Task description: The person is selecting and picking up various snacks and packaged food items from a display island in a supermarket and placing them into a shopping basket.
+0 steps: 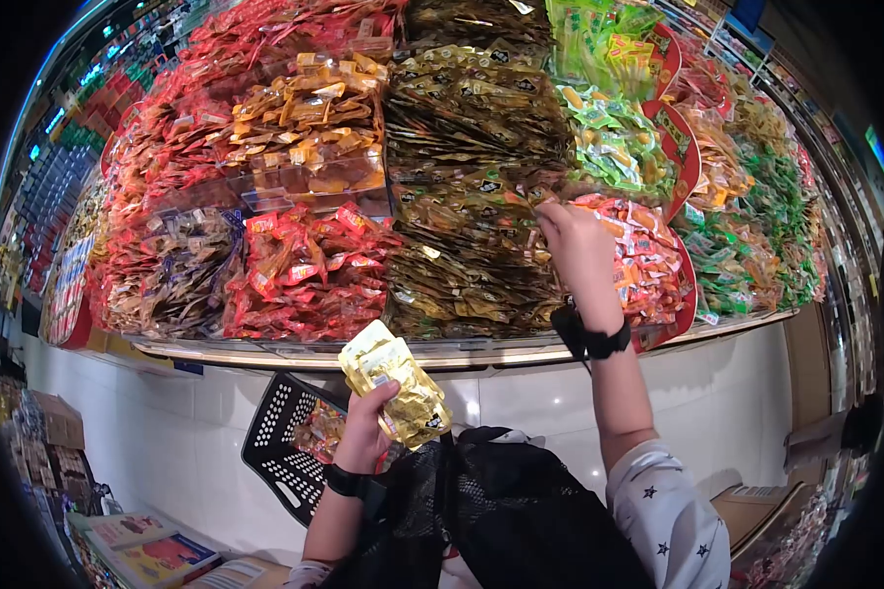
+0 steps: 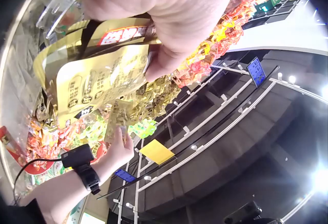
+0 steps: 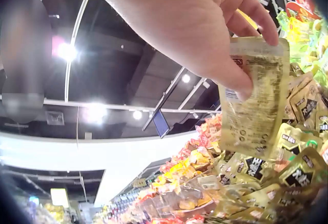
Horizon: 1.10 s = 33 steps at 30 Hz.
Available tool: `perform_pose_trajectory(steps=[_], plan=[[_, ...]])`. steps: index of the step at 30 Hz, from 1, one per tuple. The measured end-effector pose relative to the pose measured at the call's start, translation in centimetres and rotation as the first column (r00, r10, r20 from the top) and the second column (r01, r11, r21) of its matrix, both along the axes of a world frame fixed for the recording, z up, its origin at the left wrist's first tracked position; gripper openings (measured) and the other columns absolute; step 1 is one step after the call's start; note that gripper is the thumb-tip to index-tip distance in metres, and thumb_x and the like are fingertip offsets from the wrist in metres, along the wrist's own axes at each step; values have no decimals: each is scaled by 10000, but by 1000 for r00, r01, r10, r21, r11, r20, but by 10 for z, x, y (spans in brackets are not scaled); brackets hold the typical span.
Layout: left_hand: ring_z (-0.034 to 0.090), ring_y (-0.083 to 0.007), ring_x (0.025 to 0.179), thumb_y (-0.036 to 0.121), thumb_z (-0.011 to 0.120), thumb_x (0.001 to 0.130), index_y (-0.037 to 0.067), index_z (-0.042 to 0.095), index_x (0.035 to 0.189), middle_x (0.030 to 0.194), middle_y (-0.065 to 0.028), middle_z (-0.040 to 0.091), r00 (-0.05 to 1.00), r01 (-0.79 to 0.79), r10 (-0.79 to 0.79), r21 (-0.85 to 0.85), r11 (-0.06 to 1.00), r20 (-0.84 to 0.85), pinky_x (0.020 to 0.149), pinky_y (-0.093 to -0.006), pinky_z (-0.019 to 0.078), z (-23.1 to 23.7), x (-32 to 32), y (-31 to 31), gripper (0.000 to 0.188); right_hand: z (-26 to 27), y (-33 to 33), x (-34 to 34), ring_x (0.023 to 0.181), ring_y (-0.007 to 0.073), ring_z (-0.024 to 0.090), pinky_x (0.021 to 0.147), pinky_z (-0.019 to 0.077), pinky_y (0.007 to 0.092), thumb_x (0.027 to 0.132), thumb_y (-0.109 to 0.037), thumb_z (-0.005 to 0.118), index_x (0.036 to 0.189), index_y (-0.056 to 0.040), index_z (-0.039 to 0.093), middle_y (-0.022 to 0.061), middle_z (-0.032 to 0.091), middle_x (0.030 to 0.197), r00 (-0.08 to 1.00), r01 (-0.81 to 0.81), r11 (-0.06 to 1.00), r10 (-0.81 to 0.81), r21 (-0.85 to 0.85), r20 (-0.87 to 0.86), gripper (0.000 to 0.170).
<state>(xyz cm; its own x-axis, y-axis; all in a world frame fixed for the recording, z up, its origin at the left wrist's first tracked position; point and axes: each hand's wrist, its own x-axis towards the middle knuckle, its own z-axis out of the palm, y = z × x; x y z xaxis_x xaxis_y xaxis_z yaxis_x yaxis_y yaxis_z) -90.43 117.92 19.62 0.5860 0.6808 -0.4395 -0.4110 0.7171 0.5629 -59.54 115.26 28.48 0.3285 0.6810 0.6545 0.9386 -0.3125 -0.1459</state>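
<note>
My left hand (image 1: pixel 365 432) grips a small stack of gold packets (image 1: pixel 395 385) in front of the display's edge, thumb on top; the left wrist view shows the hand (image 2: pixel 159 24) and the packets' printed gold backs (image 2: pixel 97 80) close up. Over the dark gold packets (image 1: pixel 476 206), near their right side, is my right hand (image 1: pixel 581 250). In the right wrist view that hand (image 3: pixel 205 34) pinches one gold packet (image 3: pixel 253 101) by its upper part, thumb on the printed face, above the heap of gold packets (image 3: pixel 297 173).
Red packets (image 1: pixel 309 270), orange packets (image 1: pixel 309 123) and green packets (image 1: pixel 614 137) fill neighbouring compartments. Below the display's front edge (image 1: pixel 442 359), a black perforated basket (image 1: pixel 290 442) holds some colourful packets, beside the white tiled floor (image 1: pixel 192 432). Cartons (image 1: pixel 54 417) stand at the left.
</note>
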Motion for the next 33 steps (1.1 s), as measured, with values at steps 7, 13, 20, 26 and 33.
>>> perform_pose_trajectory(steps=[7, 13, 20, 26, 33], plan=[[590, -235, 890, -23, 566, 744, -15, 427, 1147, 1013, -127, 568, 997, 41, -45, 59, 997, 57, 767, -382, 504, 8, 6, -8, 427, -48, 51, -3, 688, 196, 568, 559, 459, 329, 721, -134, 545, 844, -113, 591, 25, 572, 699, 952, -50, 944, 143, -325, 269, 133], [589, -230, 893, -28, 564, 752, -8, 427, 1147, 1010, -127, 568, 999, 0, -2, 74, 997, 32, 758, -372, 509, 8, 1, -15, 419, -27, -8, -82, 789, 232, 534, 657, 444, 337, 693, -285, 660, 998, -76, 534, 80, 519, 922, 935, -340, 940, 342, 36, -94, 390], [581, -226, 896, 12, 571, 777, -3, 417, 1150, 1043, -120, 548, 992, -77, 74, 26, 997, 107, 755, -343, 507, 1, 4, -28, 404, -55, -52, -148, 751, 193, 529, 655, 447, 295, 704, -334, 692, 1056, -31, 459, 77, 497, 858, 426, -696, 715, 340, -64, -838, 520], [579, -239, 904, -19, 565, 767, -11, 397, 1152, 1045, -136, 537, 996, -49, 43, 67, 997, 80, 768, -374, 511, -5, -2, -36, 420, -73, -46, -136, 767, 51, 503, 636, 423, 208, 770, -63, 637, 937, -51, 418, 0, 522, 836, 21, -677, 712, 270, 185, -963, 275], [588, -256, 887, -43, 563, 751, -17, 418, 1115, 1000, -137, 555, 995, -85, 83, 32, 996, 53, 765, -390, 514, -5, -12, -40, 393, -29, -1, -41, 693, 211, 543, 594, 421, 308, 740, -87, 605, 826, -68, 583, 57, 559, 806, 926, -281, 935, 323, 215, -196, 91]])
